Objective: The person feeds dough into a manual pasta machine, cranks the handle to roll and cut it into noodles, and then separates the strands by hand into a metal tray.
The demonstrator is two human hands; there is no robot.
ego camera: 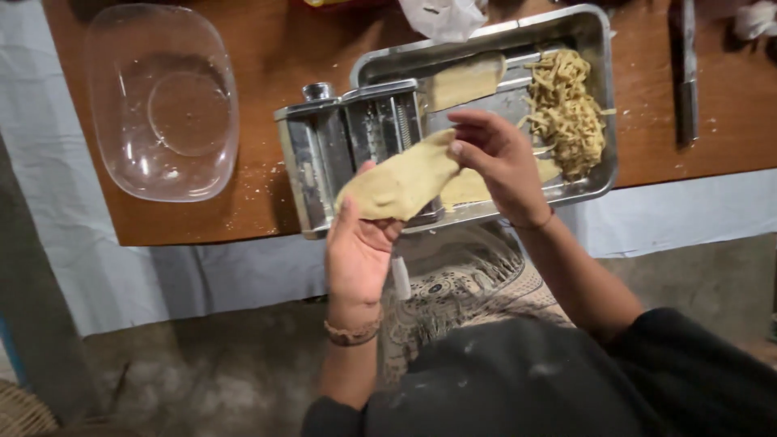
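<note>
Now we grip the dough sheet (pixel 402 183) mid-frame, left hand (pixel 358 247) beneath, right hand (pixel 495 159) pinching, over the pasta machine (pixel 340 142).

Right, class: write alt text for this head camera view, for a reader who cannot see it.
A left hand and a right hand hold a flat dough sheet over a metal pasta machine. Behind it, a steel tray holds cut noodles; a clear bowl sits on the wooden table.
</note>
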